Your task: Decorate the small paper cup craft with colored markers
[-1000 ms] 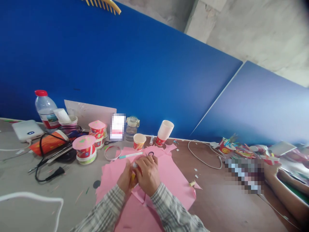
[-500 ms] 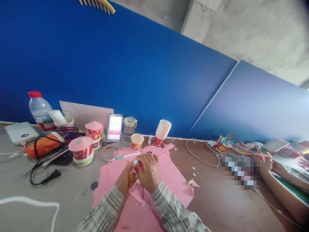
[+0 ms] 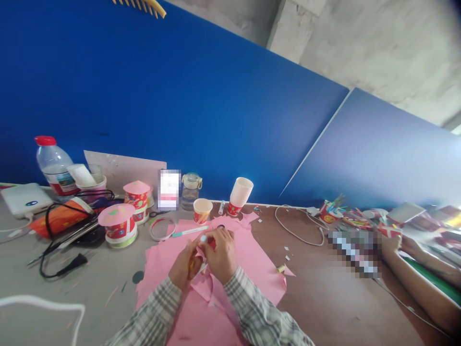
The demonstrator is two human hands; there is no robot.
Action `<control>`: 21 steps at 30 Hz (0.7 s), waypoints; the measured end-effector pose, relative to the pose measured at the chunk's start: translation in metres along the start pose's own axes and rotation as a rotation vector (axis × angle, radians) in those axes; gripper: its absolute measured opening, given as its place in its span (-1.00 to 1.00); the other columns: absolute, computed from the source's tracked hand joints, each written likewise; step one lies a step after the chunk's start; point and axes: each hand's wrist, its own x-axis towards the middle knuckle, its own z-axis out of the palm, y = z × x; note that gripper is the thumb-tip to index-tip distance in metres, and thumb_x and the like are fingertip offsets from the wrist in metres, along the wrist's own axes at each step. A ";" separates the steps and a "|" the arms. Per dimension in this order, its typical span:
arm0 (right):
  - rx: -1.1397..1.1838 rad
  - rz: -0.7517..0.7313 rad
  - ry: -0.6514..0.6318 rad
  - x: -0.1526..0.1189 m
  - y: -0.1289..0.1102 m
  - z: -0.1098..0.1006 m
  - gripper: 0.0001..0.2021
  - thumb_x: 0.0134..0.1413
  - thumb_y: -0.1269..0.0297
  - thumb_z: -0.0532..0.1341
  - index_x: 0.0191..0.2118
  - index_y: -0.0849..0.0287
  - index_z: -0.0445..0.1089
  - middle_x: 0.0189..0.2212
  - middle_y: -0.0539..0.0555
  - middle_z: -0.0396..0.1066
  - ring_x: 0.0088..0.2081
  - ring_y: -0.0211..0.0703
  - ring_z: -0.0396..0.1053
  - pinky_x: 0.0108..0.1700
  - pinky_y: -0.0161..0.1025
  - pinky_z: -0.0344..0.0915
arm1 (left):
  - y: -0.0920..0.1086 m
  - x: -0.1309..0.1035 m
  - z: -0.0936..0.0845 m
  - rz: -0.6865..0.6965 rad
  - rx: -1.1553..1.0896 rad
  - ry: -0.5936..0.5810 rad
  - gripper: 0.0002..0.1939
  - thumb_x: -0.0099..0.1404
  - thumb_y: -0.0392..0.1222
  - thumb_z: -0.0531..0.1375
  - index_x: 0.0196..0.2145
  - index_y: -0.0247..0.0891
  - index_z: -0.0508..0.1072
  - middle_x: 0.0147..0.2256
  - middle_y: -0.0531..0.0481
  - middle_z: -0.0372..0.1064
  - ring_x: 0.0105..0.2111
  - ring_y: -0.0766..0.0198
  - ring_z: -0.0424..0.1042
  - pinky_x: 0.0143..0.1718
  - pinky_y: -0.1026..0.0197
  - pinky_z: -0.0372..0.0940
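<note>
My left hand (image 3: pixel 185 265) is closed on a piece of printed paper cup (image 3: pixel 195 263), its yellow side showing between the fingers. Close against it, my right hand (image 3: pixel 221 254) is bent around a small white-tipped object (image 3: pixel 203 238), with a bit of red beside it. The fingers hide most of both things, so I cannot tell whether they touch. Under my wrists lies a large sheet of pink paper (image 3: pixel 257 269) with torn edges and loose folded scraps. A pale marker (image 3: pixel 190 231) and a roll of tape (image 3: pixel 162 229) rest beyond my left hand.
An open paper cup (image 3: pixel 202 211) and stacked cups (image 3: pixel 240 194) stand behind the sheet. Left are pink-roofed cup models (image 3: pixel 117 225), a black cable (image 3: pixel 74 263) and a bottle (image 3: pixel 57 168). At right, another person's hands (image 3: pixel 392 242) work near a white cable (image 3: pixel 298 238).
The whole view has shifted slightly. My fingers have moved a little around the small things they hold, and the left hand has turned slightly. Nothing has been put down.
</note>
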 end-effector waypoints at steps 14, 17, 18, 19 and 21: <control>0.085 0.156 0.046 0.008 0.015 0.001 -0.91 -0.24 0.42 0.31 -0.59 0.13 0.40 -0.66 -0.09 0.41 -0.56 -0.15 0.33 -0.41 -0.24 0.15 | -0.005 0.000 -0.006 0.010 -0.025 -0.011 -0.36 -0.05 0.25 -0.05 -0.13 -0.21 0.32 -0.96 0.27 -0.02 -0.89 0.48 -0.15 -0.78 0.35 -0.06; 0.095 0.161 0.041 0.010 0.018 0.000 -0.92 -0.23 0.42 0.30 -0.59 0.14 0.41 -0.67 -0.09 0.41 -0.58 -0.17 0.33 -0.43 -0.26 0.16 | -0.003 0.002 -0.009 0.009 -0.044 -0.032 -0.35 -0.06 0.26 -0.06 -0.15 -0.22 0.35 -0.92 0.24 0.08 -0.89 0.50 -0.15 -0.77 0.33 -0.02; 0.094 0.155 0.037 0.011 0.018 -0.001 -0.93 -0.22 0.42 0.30 -0.59 0.14 0.41 -0.67 -0.09 0.41 -0.57 -0.17 0.33 -0.42 -0.26 0.16 | -0.001 0.002 -0.009 0.011 -0.058 -0.041 -0.35 -0.06 0.27 -0.07 -0.16 -0.22 0.35 -0.88 0.21 0.16 -0.90 0.51 -0.14 -0.78 0.32 -0.01; 0.092 0.144 0.030 0.011 0.017 -0.001 -0.93 -0.22 0.41 0.30 -0.58 0.14 0.41 -0.66 -0.09 0.42 -0.56 -0.16 0.34 -0.41 -0.25 0.16 | 0.002 0.003 -0.008 0.008 -0.080 -0.044 -0.34 -0.06 0.27 -0.09 -0.15 -0.21 0.34 -0.84 0.19 0.22 -0.90 0.51 -0.13 -0.78 0.31 0.00; 0.081 0.107 0.005 0.010 0.014 -0.003 -0.94 -0.22 0.40 0.30 -0.57 0.14 0.42 -0.62 -0.08 0.44 -0.52 -0.15 0.35 -0.36 -0.23 0.15 | 0.007 0.003 -0.007 -0.058 -0.134 -0.026 -0.31 -0.06 0.30 -0.15 -0.13 -0.18 0.31 -0.82 0.19 0.24 -0.91 0.50 -0.12 -0.77 0.29 0.04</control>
